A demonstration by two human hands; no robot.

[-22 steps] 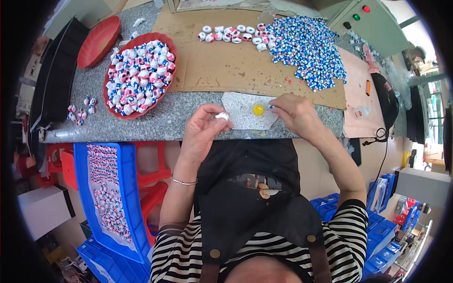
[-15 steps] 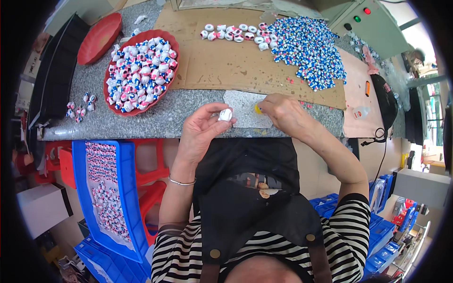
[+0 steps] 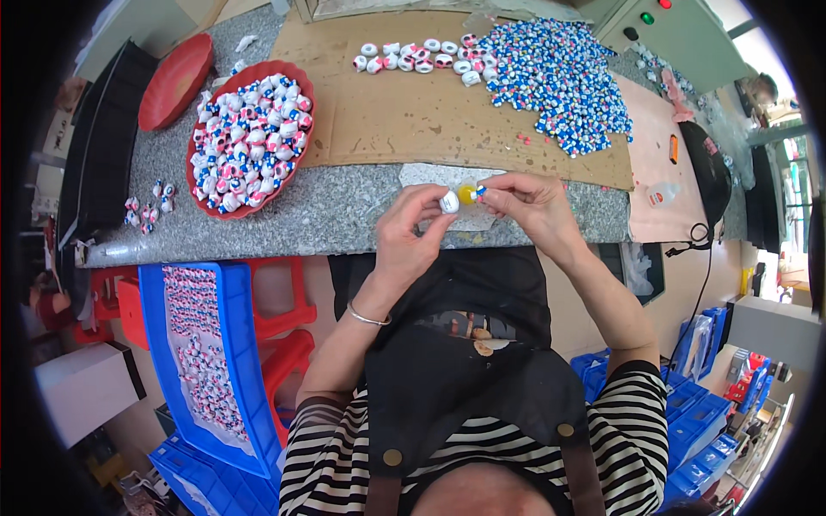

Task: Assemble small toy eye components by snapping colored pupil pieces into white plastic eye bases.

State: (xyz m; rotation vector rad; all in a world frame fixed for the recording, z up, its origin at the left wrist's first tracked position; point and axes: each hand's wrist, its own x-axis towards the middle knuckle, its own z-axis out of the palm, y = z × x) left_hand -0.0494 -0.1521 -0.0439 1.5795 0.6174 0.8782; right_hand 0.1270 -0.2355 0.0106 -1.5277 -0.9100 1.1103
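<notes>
My left hand point(image 3: 411, 230) pinches a small white figurine head point(image 3: 449, 203) between thumb and fingers, over the near edge of the worktop. Facing it, my right hand point(image 3: 538, 213) grips a small blue-and-white figurine body point(image 3: 481, 194) by the fingertips. Between the two pieces shows a small round yellow thing point(image 3: 467, 193); whether either piece touches it I cannot tell. Beneath my hands lies a pale speckled sheet point(image 3: 422, 175). Farther off, several white-and-pink heads point(image 3: 423, 65) lie in loose rows beside a large heap of blue-and-white bodies point(image 3: 559, 82).
A red bowl point(image 3: 311, 129) full of joined figurines stands at left, with an empty red dish point(image 3: 176, 83) behind it. Below the worktop, a blue tray point(image 3: 245, 361) holds more figurines. On the right are a clear bottle point(image 3: 662, 195), an orange-handled object point(image 3: 674, 150) and a cable point(image 3: 707, 284).
My left hand has moved right with the head, closer to my right hand. The blue-and-white body now shows in my right fingertips. The view has shifted slightly.
</notes>
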